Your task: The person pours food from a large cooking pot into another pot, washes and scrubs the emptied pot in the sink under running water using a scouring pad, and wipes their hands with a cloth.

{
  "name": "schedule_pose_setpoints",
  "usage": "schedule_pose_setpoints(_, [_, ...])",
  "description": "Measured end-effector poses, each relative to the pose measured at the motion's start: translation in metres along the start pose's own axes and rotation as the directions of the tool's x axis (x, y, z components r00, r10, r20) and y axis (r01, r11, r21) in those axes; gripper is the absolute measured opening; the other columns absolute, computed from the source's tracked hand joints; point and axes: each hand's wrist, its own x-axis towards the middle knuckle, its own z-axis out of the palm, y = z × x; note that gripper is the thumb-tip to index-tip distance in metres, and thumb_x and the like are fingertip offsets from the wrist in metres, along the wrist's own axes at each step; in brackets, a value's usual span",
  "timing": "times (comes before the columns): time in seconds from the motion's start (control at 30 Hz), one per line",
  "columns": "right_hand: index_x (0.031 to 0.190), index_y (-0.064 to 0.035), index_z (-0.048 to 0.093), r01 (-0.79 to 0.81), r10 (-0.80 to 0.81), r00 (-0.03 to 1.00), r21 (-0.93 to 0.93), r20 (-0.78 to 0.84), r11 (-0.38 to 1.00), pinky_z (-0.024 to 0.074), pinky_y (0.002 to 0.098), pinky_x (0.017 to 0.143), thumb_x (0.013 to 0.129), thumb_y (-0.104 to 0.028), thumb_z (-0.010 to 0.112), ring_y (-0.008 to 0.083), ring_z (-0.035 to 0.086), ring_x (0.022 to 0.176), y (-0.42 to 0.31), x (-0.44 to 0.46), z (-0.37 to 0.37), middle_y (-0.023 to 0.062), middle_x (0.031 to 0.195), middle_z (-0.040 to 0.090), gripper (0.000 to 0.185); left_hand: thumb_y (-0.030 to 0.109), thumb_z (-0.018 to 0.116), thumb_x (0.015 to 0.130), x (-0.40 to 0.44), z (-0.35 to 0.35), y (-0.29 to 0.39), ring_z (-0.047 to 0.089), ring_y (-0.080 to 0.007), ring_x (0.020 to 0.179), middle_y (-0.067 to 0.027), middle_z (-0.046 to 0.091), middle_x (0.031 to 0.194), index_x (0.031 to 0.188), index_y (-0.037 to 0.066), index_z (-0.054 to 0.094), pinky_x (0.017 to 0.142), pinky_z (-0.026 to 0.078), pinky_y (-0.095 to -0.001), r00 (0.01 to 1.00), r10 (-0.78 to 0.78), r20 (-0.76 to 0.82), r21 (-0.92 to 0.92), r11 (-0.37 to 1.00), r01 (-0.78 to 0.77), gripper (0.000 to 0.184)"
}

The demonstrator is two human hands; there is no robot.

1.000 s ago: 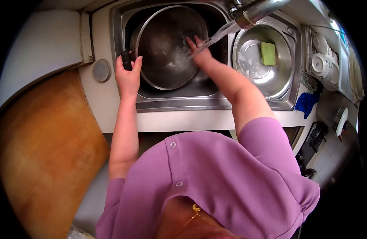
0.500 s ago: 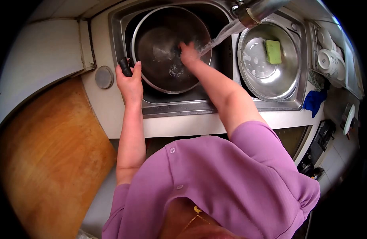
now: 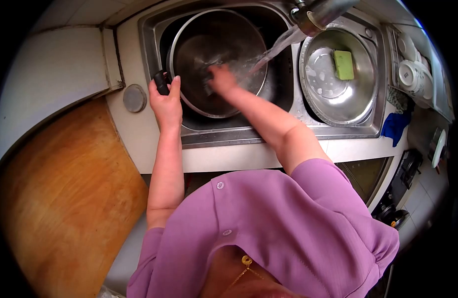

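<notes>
A large round metal pot (image 3: 249,47) is in the left sink basin, its open top facing the camera. My left hand (image 3: 167,102) grips the pot's black handle (image 3: 161,83) at the left rim. Inside the pot, my right hand (image 3: 222,79) is near the middle of the bottom; its fingers are smeared by motion and splashing water. A stream of water (image 3: 283,42) runs from the metal faucet (image 3: 313,20) into the right side of the pot.
In the right basin, a steel bowl (image 3: 358,99) holds a green sponge (image 3: 343,65). White cups (image 3: 412,75) sit in a rack at the right, above a blue cloth (image 3: 395,126). A round lid-like disc (image 3: 134,98) lies on the left counter. A wooden board (image 3: 70,193) stands at lower left.
My right hand has moved left across the pot's inside, away from the water stream. My left hand keeps its grip on the handle. The whole view has shifted slightly.
</notes>
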Motion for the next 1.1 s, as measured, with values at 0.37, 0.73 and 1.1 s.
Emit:
schedule_pose_setpoints(0.37, [0.114, -0.0093, 0.055, -0.177, 0.328, 0.878, 0.398, -0.35, 0.9, 0.0399, 0.0387, 0.094, 0.069, -0.013, 0.066, 0.0362, 0.048, 0.105, 0.017, 0.063, -0.014, 0.0198, 0.109, 0.052, 0.047, 0.011, 0.071, 0.079, 0.007, -0.002, 0.001, 0.042, -0.0022, 0.061, 0.0052, 0.048, 0.072, 0.098, 0.003, 0.054, 0.054, 0.036, -0.0161, 0.999, -0.016, 0.031, -0.017, 1.0, 0.017, 0.027])
schedule_pose_setpoints(0.73, [0.09, -0.0155, 0.061, 0.544, -0.592, 0.684, 0.242, 0.426, 0.803, 0.0406, 0.0352, 0.091, 0.064, 0.006, 0.054, 0.0278, 0.048, 0.112, 0.034, -0.008, -0.001, 0.0082, 0.112, 0.051, 0.034, 0.012, 0.071, 0.079, 0.014, -0.008, -0.008, 0.042, -0.0027, 0.057, 0.0054, 0.047, 0.07, 0.099, 0.004, 0.054, 0.049, 0.036, -0.0174, 0.999, -0.009, 0.036, -0.067, 0.998, 0.011, 0.027])
schedule_pose_setpoints(1.1, [0.128, -0.019, 0.032, 0.136, 0.549, 0.821, 0.883, 0.153, -0.448, 0.0508, 0.0421, 0.075, 0.083, -0.002, 0.055, 0.0302, 0.048, 0.101, -0.045, 0.12, -0.055, 0.0153, 0.124, 0.04, 0.053, 0.01, 0.07, 0.079, 0.003, 0.004, 0.011, 0.041, -0.0047, 0.05, 0.0029, 0.047, 0.069, 0.1, 0.005, 0.053, 0.044, 0.034, -0.0197, 0.998, -0.032, 0.061, -0.056, 0.998, 0.036, 0.027])
